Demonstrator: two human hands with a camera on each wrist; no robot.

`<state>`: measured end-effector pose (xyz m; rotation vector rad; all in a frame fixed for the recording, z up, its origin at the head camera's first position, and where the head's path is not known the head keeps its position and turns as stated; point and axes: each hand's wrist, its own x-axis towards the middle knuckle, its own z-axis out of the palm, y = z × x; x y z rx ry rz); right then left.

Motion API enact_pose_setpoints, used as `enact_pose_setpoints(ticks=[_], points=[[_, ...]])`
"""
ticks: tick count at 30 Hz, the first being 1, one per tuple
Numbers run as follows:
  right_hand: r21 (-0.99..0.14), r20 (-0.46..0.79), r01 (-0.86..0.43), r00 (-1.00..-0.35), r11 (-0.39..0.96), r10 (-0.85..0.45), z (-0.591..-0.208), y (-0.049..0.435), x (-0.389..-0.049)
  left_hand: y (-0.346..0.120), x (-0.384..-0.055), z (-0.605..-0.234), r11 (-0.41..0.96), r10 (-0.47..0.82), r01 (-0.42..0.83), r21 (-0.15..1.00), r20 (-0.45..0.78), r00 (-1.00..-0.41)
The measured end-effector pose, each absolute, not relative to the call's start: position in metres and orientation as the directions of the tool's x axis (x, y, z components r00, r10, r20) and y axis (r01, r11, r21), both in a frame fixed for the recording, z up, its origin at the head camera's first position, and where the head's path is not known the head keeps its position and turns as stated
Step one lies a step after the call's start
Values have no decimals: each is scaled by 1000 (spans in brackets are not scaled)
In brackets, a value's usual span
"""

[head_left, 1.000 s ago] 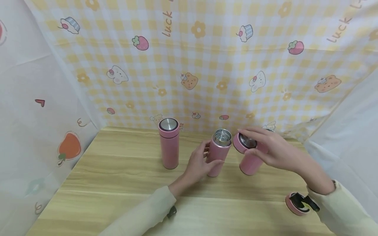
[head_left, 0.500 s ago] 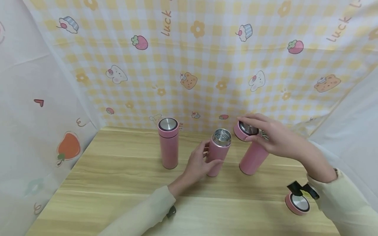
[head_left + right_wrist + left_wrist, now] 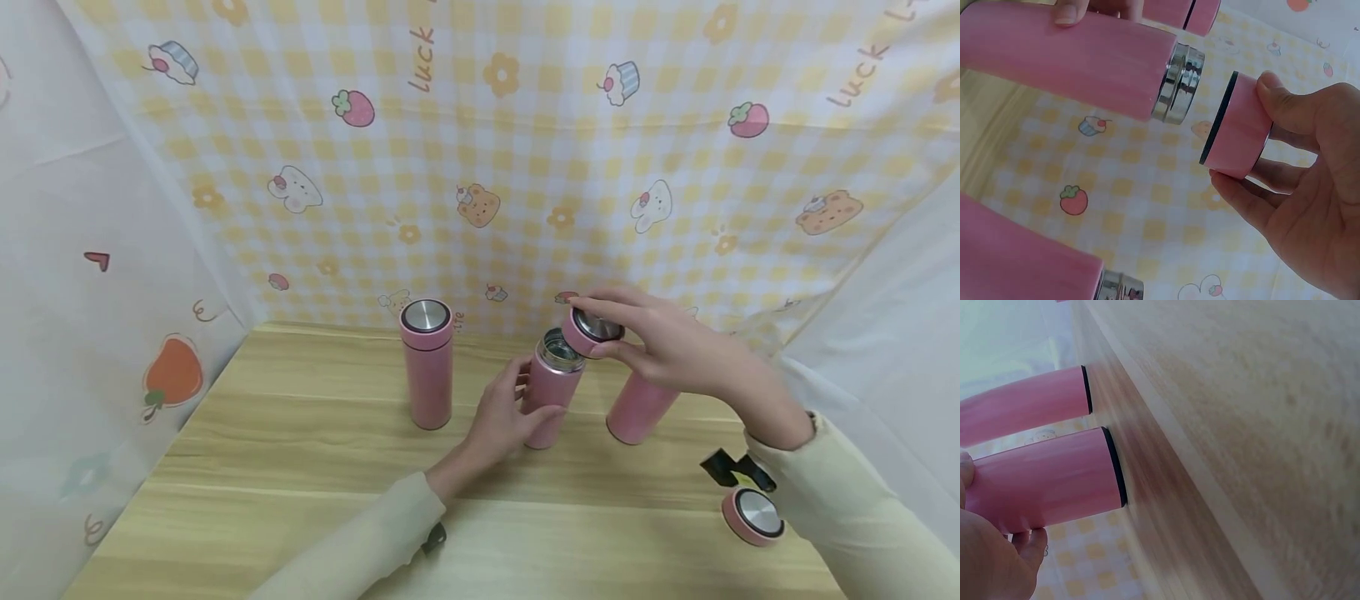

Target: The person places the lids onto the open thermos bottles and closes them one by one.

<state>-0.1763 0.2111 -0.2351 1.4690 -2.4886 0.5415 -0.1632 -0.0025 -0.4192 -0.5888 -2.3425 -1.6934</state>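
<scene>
My left hand (image 3: pixel 504 412) grips the body of a pink thermos bottle (image 3: pixel 553 387), which stands on the table with its steel neck bare. My right hand (image 3: pixel 667 337) pinches a pink lid (image 3: pixel 581 332) with a steel top between thumb and fingers. In the right wrist view the lid (image 3: pixel 1238 128) is a short gap from the bottle's threaded neck (image 3: pixel 1179 84), its dark-rimmed side facing the neck. Behind my right hand stands a second uncapped pink bottle (image 3: pixel 637 408); its neck is hidden in the head view but shows in the right wrist view (image 3: pixel 1119 287).
A third pink bottle (image 3: pixel 430 375), capped, stands to the left. Another pink lid (image 3: pixel 753 517) lies steel side up on the wooden table (image 3: pixel 300 467), near my right sleeve. A checked cloth (image 3: pixel 517 150) hangs behind the table, with pale cloth at both sides.
My right hand has raised the lid from in front of the right-hand bottle and carried it left, over the edge of the middle bottle's mouth. My left hand has stayed in place.
</scene>
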Motion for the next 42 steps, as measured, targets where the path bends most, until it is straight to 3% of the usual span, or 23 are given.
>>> enact_pose_setpoints(ticks=[22,42], points=[[-255,234,-856,-505,449,-830,-254,186,-190,-4,-163,-421,265,218,453,851,404,-888],[-212,167,-808,-585,550,-794,-252,181,-181,-5,-165,-425,262,215,457,850,410,-886]])
